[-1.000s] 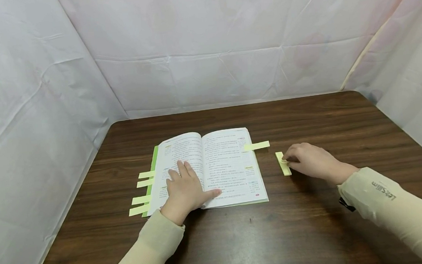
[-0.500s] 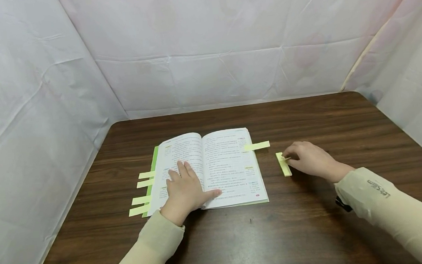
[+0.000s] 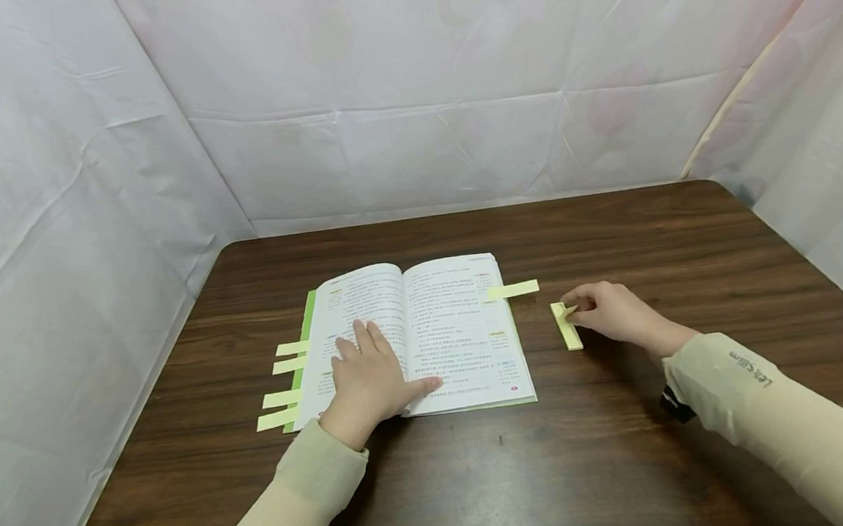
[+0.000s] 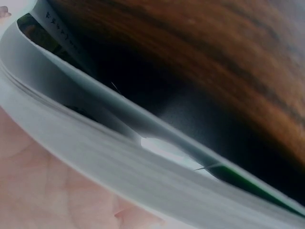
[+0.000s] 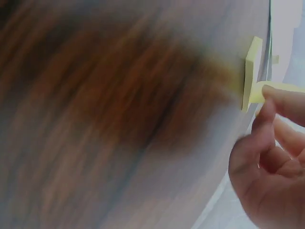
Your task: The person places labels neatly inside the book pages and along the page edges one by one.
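Observation:
An open book (image 3: 458, 335) lies on the table in the head view. My left hand (image 3: 370, 380) rests flat across its left page, fingers spread and the thumb over the right page. To the book's right is a small pad of pale yellow sticky notes (image 3: 571, 339). Thumb and fingers of my right hand (image 3: 614, 315) pinch the top sticky note (image 5: 259, 91), whose held end is lifted and bent off the pad. The right wrist view shows the rest of this note still joined to the pad. In the left wrist view, the page edges (image 4: 119, 164) hide part of the palm.
One yellow sticky note (image 3: 516, 290) sticks out from the right page's edge. Several more, such as the lowest note (image 3: 279, 419), jut from the book's left side. The dark wooden table (image 3: 471, 484) is bordered by white cloth walls (image 3: 412, 155).
My right hand has drawn slightly back and up, turning a little, and the note's end is now peeled further off the pad. The left hand and the book have stayed put.

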Demonstrator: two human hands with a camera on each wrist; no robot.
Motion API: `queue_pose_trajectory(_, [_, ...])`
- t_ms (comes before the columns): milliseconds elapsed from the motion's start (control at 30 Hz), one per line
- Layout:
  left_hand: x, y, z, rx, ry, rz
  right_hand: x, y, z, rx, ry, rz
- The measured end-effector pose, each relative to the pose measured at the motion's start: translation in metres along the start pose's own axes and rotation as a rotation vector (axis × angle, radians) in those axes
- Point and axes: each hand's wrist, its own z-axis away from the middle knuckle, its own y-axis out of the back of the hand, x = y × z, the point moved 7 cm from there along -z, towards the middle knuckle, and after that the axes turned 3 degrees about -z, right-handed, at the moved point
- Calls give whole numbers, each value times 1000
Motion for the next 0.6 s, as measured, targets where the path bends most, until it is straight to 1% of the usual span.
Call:
queue_pose_trajectory(167, [-1, -1, 0, -2, 2, -5, 14, -6, -3, -79, -134, -337])
queue_pose_trajectory(267, [-1, -1, 0, -4, 1, -10, 18, -10, -4, -112, -178, -472])
queue_pose_trajectory(367, [-1, -1, 0, -3, 1, -8, 20, -11, -4, -135, -198, -554])
queue_pose_trajectory(600, [0, 0, -1, 2, -2, -9, 19, -14, -4, -153, -220, -655])
